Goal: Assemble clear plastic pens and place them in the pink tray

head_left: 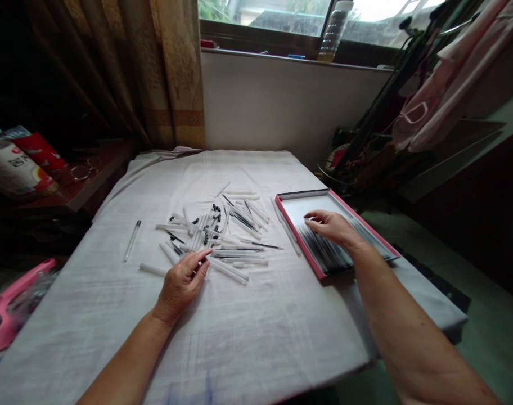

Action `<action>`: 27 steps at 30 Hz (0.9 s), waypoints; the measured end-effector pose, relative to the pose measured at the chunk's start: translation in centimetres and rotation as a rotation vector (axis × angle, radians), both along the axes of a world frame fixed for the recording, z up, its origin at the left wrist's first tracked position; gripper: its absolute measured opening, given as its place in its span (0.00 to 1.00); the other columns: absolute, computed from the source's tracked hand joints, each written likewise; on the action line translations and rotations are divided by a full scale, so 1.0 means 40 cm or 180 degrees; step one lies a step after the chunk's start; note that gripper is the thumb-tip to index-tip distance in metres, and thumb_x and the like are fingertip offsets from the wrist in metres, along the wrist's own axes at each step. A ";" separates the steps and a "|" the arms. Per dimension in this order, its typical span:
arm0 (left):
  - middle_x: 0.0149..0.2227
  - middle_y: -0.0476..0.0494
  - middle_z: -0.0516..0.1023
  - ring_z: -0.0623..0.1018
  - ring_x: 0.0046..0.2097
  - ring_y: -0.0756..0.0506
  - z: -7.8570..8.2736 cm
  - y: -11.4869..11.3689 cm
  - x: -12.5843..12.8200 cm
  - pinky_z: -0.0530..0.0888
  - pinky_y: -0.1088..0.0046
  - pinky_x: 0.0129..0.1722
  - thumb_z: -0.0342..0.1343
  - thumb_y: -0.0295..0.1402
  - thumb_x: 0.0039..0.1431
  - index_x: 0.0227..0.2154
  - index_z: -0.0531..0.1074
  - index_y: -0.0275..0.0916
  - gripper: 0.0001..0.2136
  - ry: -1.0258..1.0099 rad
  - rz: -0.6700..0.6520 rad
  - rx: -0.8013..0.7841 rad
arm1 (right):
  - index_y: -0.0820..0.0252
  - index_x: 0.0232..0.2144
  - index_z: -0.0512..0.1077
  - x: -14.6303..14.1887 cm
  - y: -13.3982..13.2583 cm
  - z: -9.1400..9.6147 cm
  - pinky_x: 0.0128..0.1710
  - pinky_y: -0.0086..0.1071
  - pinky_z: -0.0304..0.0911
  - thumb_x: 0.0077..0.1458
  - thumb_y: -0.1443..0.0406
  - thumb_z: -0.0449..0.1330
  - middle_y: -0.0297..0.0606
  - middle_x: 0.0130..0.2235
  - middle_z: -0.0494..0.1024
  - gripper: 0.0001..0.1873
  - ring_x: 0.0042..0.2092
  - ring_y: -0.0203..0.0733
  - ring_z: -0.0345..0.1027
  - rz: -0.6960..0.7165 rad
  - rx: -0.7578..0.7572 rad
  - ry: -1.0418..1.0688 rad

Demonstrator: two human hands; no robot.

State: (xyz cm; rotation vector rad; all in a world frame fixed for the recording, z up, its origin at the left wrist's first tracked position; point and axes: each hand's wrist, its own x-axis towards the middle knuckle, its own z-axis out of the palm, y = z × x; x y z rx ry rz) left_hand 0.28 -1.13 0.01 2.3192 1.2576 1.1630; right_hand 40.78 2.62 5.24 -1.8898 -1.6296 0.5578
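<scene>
Over the right side of the white-covered table, my right hand hovers above a shallow box with a red-pink rim. Its thumb and fingertips are pinched at a small pale end, too small to name. Dark-cored pens lie side by side in the box. My left hand rests at the near edge of a loose heap, fingers curled with thumb and forefinger close together. Whatever they grip is hidden. The heap holds clear pen barrels, dark ink refills and small black caps.
One capped pen lies apart on the left of the tablecloth. Long pale tubes lie along the box's left side. Pink-handled scissors are at the left edge. A jar and eyeglasses sit on a side table.
</scene>
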 end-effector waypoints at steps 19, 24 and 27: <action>0.35 0.44 0.81 0.80 0.36 0.47 0.023 0.012 -0.030 0.77 0.72 0.39 0.51 0.36 0.64 0.44 0.77 0.39 0.12 -0.0244 0.0431 0.0109 | 0.53 0.39 0.80 -0.275 0.000 0.038 0.38 0.29 0.62 0.59 0.60 0.55 0.38 0.40 0.82 0.13 0.40 0.42 0.74 0.0802 -0.0022 -0.1525; 0.36 0.44 0.81 0.80 0.36 0.47 0.018 0.019 -0.043 0.77 0.73 0.39 0.50 0.35 0.64 0.43 0.77 0.39 0.12 -0.0227 0.0561 0.0094 | 0.54 0.38 0.80 -0.357 0.014 0.015 0.36 0.33 0.62 0.59 0.58 0.55 0.43 0.41 0.82 0.15 0.42 0.47 0.75 0.0802 -0.0425 -0.2026; 0.34 0.45 0.81 0.80 0.34 0.48 0.018 0.018 -0.038 0.76 0.74 0.37 0.50 0.35 0.64 0.43 0.77 0.39 0.12 -0.0179 0.0493 0.0115 | 0.56 0.39 0.79 -0.368 0.020 0.010 0.37 0.34 0.62 0.58 0.58 0.55 0.45 0.42 0.81 0.14 0.43 0.48 0.75 0.0723 -0.0535 -0.2183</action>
